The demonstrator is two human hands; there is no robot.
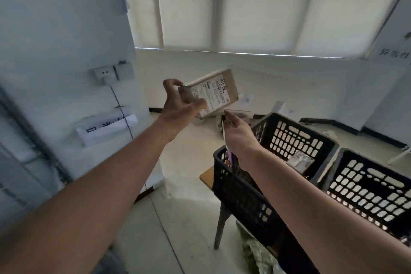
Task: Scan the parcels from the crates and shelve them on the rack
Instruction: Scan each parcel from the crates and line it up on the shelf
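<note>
I see two black crates [278, 176] side by side on the tabletop [206, 176]. My left hand [180, 104] holds up a cardboard parcel [216, 93], fingers clamped on its edge. My right hand [238, 138] grips a thin scanner [223, 124] over the nearer crate.

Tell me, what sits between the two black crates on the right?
Nothing: in the head view the near crate and the far-right crate stand side by side, rims nearly touching, with only a narrow bare gap.
</note>
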